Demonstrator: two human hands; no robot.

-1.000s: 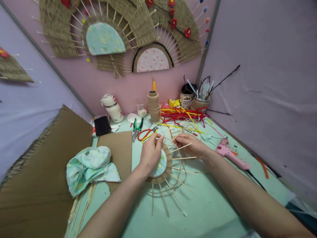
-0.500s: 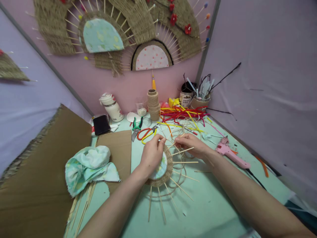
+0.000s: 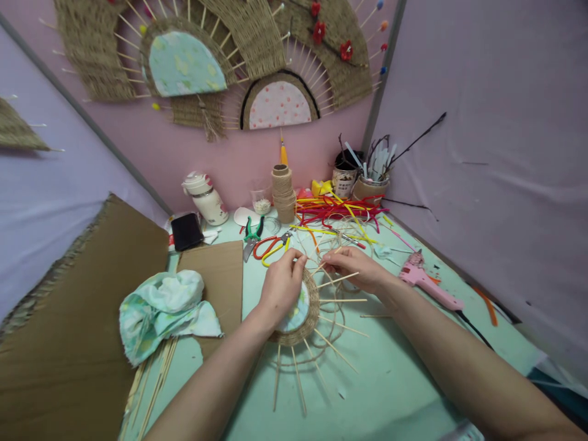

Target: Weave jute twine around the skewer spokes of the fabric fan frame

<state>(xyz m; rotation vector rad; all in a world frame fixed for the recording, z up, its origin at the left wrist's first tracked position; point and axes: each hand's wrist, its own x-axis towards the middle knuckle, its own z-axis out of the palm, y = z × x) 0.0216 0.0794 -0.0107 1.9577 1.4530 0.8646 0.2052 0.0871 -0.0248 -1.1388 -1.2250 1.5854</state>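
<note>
Left hand: the left hand (image 3: 281, 286) was laid over the woven disc (image 3: 309, 306), fingers curled and closed at its upper rim, where a pale strand was pinched.
Right hand: the right hand (image 3: 356, 267) was held just beside the left, its fingertips pinched together on the twine (image 3: 331, 300) near the top of the disc; whether a stick was also gripped could not be told.
Woven disc: it was seen lying flat on the table (image 3: 395, 380), in the middle, partly hidden under the left hand; a patch of printed cloth was framed by rings of woven twine.
Sticks: thin wooden sticks (image 3: 298, 386) were spread out from the disc's rim like spokes, toward the near edge and the right.
Loose twine: loops were trailed among the spokes on the right of the disc.
Left of the disc: a cardboard sheet (image 3: 220, 275) and a crumpled floral cloth (image 3: 160, 306) were found, the cloth resting on a bundle of sticks.
Behind the hands: red-handled scissors (image 3: 269, 246), green pliers (image 3: 252, 231), a twine spool (image 3: 283, 195) and a heap of coloured pipe cleaners (image 3: 340, 211) were seen.
Right side: a pink glue gun (image 3: 425, 282) was laid well apart from the disc.
Wall: finished woven fans (image 3: 257, 43) were hung above the table.
</note>
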